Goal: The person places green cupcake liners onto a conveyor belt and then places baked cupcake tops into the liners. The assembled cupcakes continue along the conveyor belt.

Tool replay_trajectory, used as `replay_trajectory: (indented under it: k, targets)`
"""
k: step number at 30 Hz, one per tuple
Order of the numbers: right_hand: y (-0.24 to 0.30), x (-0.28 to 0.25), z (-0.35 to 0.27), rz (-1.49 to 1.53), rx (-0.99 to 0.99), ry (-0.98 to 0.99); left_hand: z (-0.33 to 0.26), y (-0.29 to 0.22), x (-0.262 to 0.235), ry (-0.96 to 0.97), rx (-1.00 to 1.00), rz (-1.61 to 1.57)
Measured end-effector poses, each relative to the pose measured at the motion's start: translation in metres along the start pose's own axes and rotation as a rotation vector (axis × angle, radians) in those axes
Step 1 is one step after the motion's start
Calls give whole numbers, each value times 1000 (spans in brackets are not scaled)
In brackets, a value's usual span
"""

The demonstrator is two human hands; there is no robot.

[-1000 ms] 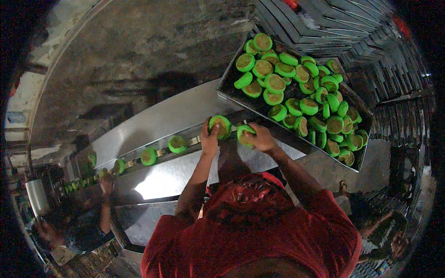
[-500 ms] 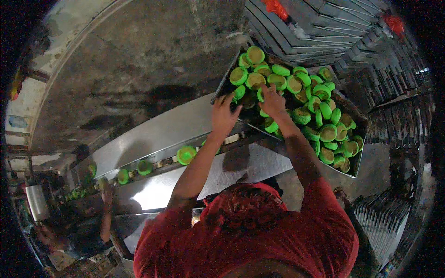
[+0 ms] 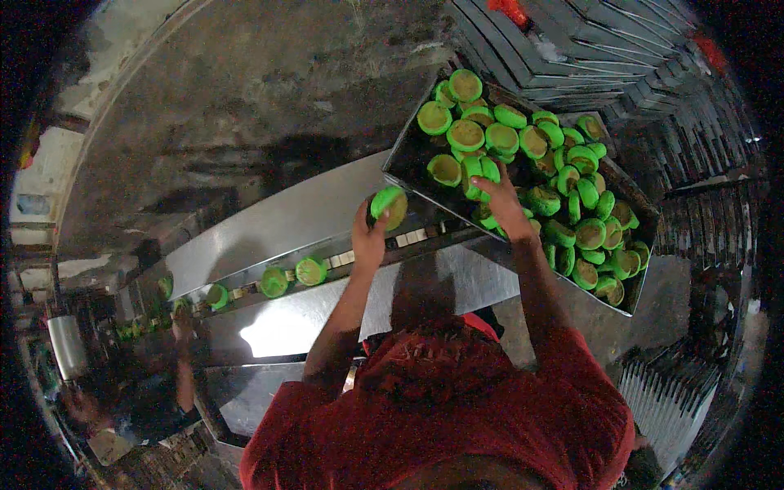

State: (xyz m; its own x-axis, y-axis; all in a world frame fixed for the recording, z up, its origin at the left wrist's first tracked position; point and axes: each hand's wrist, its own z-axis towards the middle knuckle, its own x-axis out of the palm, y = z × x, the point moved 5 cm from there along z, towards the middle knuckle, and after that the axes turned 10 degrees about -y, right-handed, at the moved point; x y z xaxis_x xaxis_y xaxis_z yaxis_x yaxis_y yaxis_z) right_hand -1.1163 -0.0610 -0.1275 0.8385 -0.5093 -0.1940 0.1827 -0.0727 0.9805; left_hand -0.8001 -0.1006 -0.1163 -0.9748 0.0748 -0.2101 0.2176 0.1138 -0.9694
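Note:
My left hand [image 3: 368, 237] is closed round a bright green bun with a brown base [image 3: 395, 209], held up just off the near left corner of a dark metal baking tray [image 3: 400, 155]. Over that tray's near edge, my right hand [image 3: 505, 207] is closed on another green bun [image 3: 479, 173] among many loose ones; some fingers are hidden behind it. The heap of buns [image 3: 590, 234] lies tumbled, with brown bases and green tops showing. Two green buns [image 3: 310, 271] rest on the narrow conveyor [image 3: 412, 237] left of my left forearm.
Sloping metal sides [image 3: 327, 200] flank the conveyor. A co-worker's hand [image 3: 183, 327] is beside the belt at far left. Stacked metal trays [image 3: 563, 57] stand behind the tray, with more upright trays [image 3: 665, 400] at lower right. A metal cylinder [image 3: 65, 349] stands far left.
My left hand has come out of the tray toward the conveyor, now with a bun in it. My right hand has drawn slightly nearer, gripping a bun. Buns on the conveyor have shifted left.

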Motion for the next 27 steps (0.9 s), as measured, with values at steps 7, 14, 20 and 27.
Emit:
replay_trajectory:
  k: [7,14,20,27]
  targets:
    - [37,53,-91,3,-250,397,-75,-26,9,81,670,547]
    - [77,41,-82,-425,45,201,-45,-42,7,209,554,300]
    - [50,-119,-33,-1557,-307,-30,-36,14,-13,110,460,741]
    - [-1,-140,-4,-877,146,-173,-49,22,-26,-2,603,948]
